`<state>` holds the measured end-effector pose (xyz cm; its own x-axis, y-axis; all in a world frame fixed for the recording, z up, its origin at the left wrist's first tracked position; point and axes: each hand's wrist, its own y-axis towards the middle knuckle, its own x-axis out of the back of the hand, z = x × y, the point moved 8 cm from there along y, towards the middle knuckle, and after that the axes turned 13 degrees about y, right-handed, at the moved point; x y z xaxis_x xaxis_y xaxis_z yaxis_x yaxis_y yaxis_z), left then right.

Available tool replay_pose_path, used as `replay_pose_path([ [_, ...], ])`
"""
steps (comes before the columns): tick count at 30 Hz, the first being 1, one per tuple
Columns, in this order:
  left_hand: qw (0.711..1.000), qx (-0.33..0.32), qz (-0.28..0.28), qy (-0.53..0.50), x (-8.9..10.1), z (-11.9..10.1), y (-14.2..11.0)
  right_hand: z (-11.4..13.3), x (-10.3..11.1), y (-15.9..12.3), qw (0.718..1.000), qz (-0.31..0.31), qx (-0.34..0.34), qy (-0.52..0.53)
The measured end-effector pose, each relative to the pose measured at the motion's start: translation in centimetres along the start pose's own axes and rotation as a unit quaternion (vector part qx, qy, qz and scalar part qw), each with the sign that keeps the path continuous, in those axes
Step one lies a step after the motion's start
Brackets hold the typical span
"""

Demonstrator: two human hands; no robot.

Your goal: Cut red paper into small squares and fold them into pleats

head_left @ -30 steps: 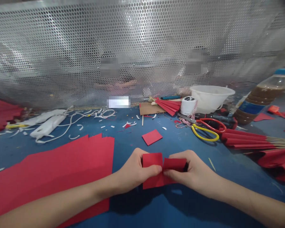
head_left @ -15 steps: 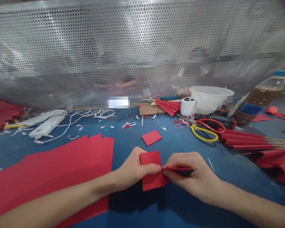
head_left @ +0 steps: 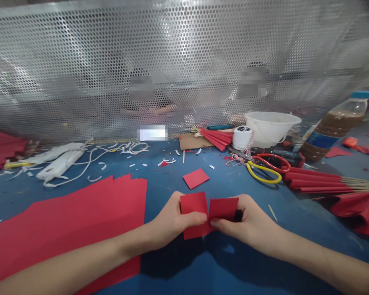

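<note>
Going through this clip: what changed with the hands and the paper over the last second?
Half a second ago the right hand pinched the red paper's right flap nearly edge-on; now that flap is opened out flat again, still pinched. The left hand still holds the red paper's left half. The scissors and loose red square stayed put.

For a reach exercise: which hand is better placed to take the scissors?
Right, probably: the right hand lies nearer the red-and-yellow scissors than the left hand; both pinch red paper.
</note>
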<state>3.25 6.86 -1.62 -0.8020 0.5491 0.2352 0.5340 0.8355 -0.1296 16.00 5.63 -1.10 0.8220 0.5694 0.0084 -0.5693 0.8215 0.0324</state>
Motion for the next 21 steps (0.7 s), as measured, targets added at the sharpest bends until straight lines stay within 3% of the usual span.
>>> replay_pose_path([
  [4, 1.000, 0.005, 0.004, 0.026, -0.2, -0.1, -0.1, 0.1, -0.1, 0.0, 1.000, 0.005, 0.001, 0.016],
  [11, 0.996, 0.023, -0.020, 0.082, 0.1, 0.3, 0.0, 0.0, 0.5, -0.4, 0.998, -0.041, 0.006, -0.053],
  [18, 0.997, 0.039, -0.047, 0.048, 0.6, 0.6, 0.2, 1.0, 0.7, -0.4, 0.994, -0.050, 0.053, -0.078],
  [21, 0.997, 0.038, -0.061, 0.021, 0.8, 0.4, 0.2, 0.6, 0.9, -0.3, 0.997, -0.048, 0.039, -0.041],
])
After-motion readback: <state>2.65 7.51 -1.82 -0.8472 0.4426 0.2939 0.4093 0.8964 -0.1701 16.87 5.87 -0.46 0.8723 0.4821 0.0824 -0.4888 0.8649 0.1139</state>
